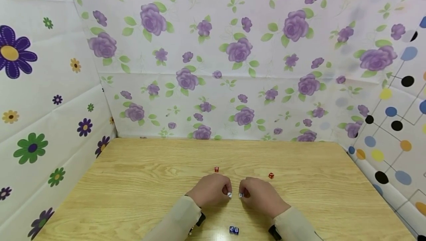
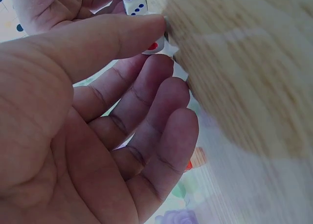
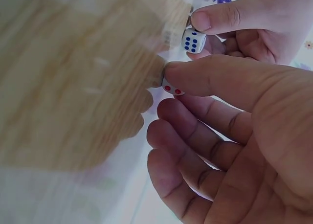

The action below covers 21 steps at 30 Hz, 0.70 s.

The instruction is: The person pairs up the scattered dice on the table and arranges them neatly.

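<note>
Low over the middle of the wooden table, my left hand [image 1: 210, 191] pinches a white die [image 1: 229, 195] between thumb and fingertips. Facing it a short gap away, my right hand [image 1: 263, 196] pinches a second white die [image 1: 241, 195] in the same manner. In the left wrist view, a red pip shows on the left die [image 2: 155, 46], partly covered by the thumb. Red pips also show on the right die [image 3: 173, 88] in the right wrist view, under the thumb. The other fingers of both hands are bent.
A red die [image 1: 216, 169] lies behind my left hand, and another red die [image 1: 271, 175] behind my right. Two blue dice, a left one [image 1: 232, 229] and a right one [image 1: 236, 230], sit side by side near the front. Patterned cloth [image 1: 206, 67] walls the wooden table [image 1: 149, 159].
</note>
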Each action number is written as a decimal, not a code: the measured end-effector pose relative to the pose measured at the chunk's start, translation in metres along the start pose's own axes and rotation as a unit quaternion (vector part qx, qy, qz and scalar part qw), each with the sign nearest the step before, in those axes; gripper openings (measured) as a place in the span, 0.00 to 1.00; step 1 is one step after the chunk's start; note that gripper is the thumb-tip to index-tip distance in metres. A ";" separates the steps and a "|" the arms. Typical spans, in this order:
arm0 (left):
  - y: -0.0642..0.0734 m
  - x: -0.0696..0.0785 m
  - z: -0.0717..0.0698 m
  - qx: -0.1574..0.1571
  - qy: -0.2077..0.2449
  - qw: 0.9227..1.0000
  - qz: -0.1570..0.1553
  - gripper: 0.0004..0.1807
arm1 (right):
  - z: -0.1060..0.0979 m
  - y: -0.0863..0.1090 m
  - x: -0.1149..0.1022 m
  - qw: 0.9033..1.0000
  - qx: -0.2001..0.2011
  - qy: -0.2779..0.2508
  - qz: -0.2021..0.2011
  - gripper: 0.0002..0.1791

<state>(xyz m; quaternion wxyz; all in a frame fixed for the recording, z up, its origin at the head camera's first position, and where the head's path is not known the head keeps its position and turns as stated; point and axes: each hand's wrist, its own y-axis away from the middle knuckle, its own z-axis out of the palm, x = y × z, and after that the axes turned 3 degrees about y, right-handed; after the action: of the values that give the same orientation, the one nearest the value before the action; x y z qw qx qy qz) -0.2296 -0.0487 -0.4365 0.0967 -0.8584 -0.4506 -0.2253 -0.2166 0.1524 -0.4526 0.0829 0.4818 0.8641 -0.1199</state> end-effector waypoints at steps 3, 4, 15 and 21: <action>0.000 0.000 0.001 0.002 0.000 1.000 0.001 0.05 | 0.001 -0.001 0.000 1.000 0.000 0.001 -0.007 0.06; 0.000 0.000 0.001 0.002 0.000 1.000 0.002 0.05 | 0.001 -0.001 0.000 1.000 0.000 0.001 -0.008 0.06; 0.001 -0.003 0.001 0.001 0.001 1.000 0.002 0.05 | 0.000 0.001 -0.002 1.000 -0.008 -0.002 -0.001 0.06; 0.004 -0.002 -0.004 0.008 0.000 1.000 0.013 0.07 | -0.001 0.004 -0.001 1.000 -0.010 0.014 0.008 0.07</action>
<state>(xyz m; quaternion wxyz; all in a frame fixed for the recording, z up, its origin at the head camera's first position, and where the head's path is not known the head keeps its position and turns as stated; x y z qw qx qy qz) -0.2283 -0.0541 -0.4335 0.1067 -0.8632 -0.4414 -0.2207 -0.2131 0.1539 -0.4522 0.0762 0.4892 0.8626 -0.1041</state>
